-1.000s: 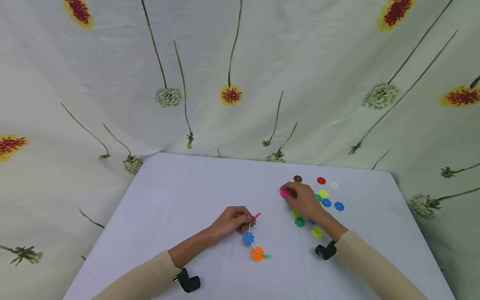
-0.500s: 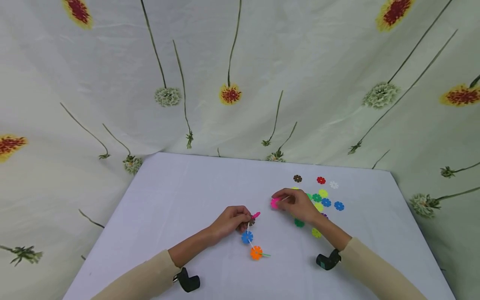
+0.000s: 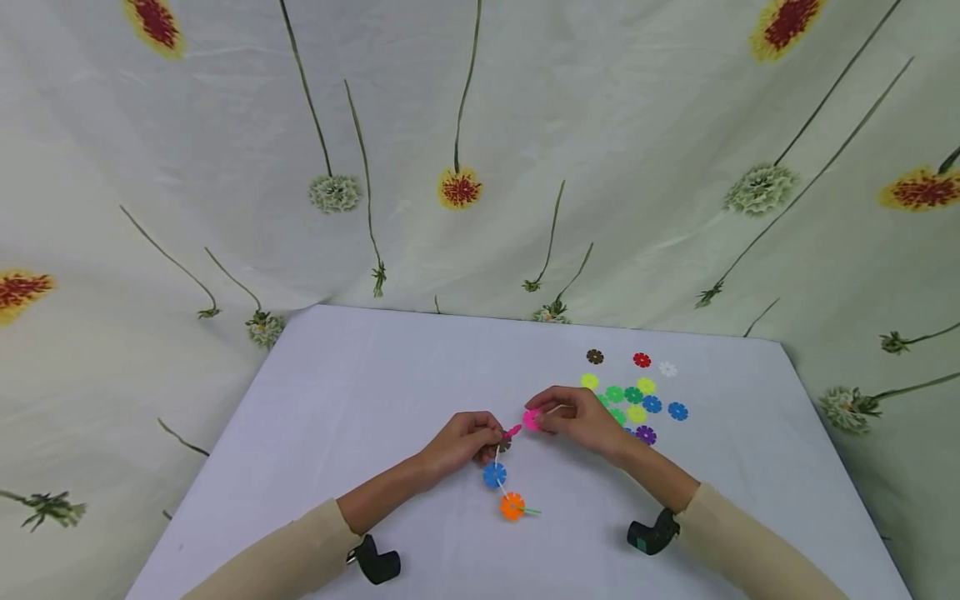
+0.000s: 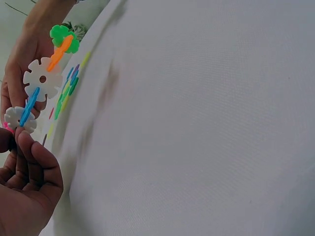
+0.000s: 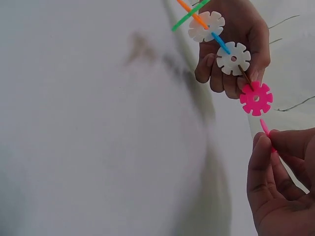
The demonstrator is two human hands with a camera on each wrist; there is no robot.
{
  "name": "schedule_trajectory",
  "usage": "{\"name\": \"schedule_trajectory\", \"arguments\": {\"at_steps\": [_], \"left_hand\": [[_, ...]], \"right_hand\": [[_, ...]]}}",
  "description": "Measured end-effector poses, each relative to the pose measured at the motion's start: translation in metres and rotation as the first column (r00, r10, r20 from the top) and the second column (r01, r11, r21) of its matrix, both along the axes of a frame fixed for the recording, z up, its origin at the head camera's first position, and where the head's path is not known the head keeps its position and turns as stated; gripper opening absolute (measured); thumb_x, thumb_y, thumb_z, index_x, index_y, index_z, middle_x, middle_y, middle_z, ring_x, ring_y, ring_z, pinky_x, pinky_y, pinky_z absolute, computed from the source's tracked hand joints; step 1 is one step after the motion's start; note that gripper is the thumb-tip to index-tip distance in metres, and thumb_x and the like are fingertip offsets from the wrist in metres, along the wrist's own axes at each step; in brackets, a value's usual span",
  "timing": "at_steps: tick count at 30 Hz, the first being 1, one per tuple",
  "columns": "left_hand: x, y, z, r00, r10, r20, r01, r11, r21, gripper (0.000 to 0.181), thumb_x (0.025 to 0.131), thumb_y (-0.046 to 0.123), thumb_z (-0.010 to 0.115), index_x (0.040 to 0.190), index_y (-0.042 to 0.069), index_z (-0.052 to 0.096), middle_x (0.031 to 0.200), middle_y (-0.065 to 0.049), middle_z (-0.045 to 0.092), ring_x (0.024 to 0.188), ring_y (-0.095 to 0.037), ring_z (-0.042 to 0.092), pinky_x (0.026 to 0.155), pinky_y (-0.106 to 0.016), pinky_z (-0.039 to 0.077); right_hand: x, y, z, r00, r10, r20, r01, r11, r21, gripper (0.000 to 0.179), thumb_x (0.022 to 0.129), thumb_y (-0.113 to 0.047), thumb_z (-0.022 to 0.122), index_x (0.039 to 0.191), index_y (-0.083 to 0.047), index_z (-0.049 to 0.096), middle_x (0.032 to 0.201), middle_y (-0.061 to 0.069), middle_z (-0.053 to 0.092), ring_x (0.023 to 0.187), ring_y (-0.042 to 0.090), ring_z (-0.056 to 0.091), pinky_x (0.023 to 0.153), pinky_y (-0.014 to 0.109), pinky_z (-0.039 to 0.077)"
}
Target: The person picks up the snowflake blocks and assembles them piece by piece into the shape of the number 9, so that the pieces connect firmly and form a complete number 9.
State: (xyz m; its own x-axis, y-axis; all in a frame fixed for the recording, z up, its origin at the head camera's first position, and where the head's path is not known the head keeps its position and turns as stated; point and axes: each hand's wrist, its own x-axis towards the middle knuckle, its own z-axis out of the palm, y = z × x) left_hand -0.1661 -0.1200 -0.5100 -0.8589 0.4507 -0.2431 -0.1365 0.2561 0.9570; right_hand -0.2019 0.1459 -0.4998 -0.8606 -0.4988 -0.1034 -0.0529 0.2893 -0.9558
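Note:
My left hand pinches the upper end of a chain of slotted plastic flower discs near its brown disc. A pink disc tops that chain. Below it hang a white disc, a blue disc, a second white disc, an orange disc and a green disc. Between thumb and fingers my right hand holds a loose pink disc, edge-on in the right wrist view. A small gap separates the two pink discs.
Several loose discs lie on the white table beyond my right hand, among them a brown disc, a red disc, a blue disc and a purple disc. A floral cloth hangs behind the table.
My right hand has moved left and slightly nearer with the loose pink disc, away from the scattered discs and up close to the chain. My left hand has stayed nearly still.

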Motion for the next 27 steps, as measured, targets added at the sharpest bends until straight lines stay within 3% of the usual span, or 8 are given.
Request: {"name": "schedule_trajectory", "arguments": {"at_steps": [4,15,21,27], "left_hand": [[-0.0013,0.0005,-0.0016,1.0,-0.001,-0.005,0.001,1.0,0.004,0.022,0.108,0.014,0.056,0.111,-0.005,0.067,0.088,-0.001,0.068,0.075,-0.011,0.059,0.073,-0.019,0.054],[-0.002,0.0019,-0.0037,0.999,-0.016,-0.032,0.016,1.0,-0.008,0.02,0.108,0.015,0.06,0.109,-0.004,0.067,0.09,-0.007,0.072,0.074,-0.011,0.06,0.073,-0.018,0.054],[0.0,0.0026,-0.0057,1.0,-0.015,-0.013,0.014,1.0,-0.017,0.02,0.107,0.016,0.063,0.11,-0.003,0.069,0.097,-0.014,0.077,0.074,-0.012,0.064,0.075,-0.019,0.058],[-0.0006,0.003,-0.005,1.0,-0.017,0.027,0.016,0.999,0.04,0.018,0.106,0.014,0.062,0.114,-0.001,0.061,0.097,-0.012,0.079,0.077,-0.013,0.069,0.078,-0.025,0.063]], "right_hand": [[0.0022,-0.0028,0.0013,1.0,0.003,0.018,-0.003,1.0,-0.016,0.026,0.103,-0.011,0.069,0.128,-0.004,0.073,0.122,0.023,0.072,0.096,0.041,0.077,0.084,0.025,0.064],[0.0043,-0.0071,-0.0054,0.999,0.022,0.028,-0.022,1.0,-0.019,0.027,0.103,-0.012,0.071,0.127,-0.002,0.073,0.119,0.022,0.075,0.095,0.04,0.077,0.087,0.027,0.064],[0.0042,-0.007,-0.0044,0.999,0.03,0.026,-0.029,0.999,-0.035,0.026,0.102,-0.01,0.071,0.126,-0.001,0.075,0.118,0.023,0.078,0.098,0.041,0.078,0.085,0.025,0.064],[0.0034,-0.008,-0.0015,1.0,0.002,0.025,-0.001,0.999,-0.052,0.029,0.103,-0.011,0.07,0.131,-0.002,0.072,0.118,0.023,0.076,0.1,0.04,0.078,0.086,0.027,0.065]]}}
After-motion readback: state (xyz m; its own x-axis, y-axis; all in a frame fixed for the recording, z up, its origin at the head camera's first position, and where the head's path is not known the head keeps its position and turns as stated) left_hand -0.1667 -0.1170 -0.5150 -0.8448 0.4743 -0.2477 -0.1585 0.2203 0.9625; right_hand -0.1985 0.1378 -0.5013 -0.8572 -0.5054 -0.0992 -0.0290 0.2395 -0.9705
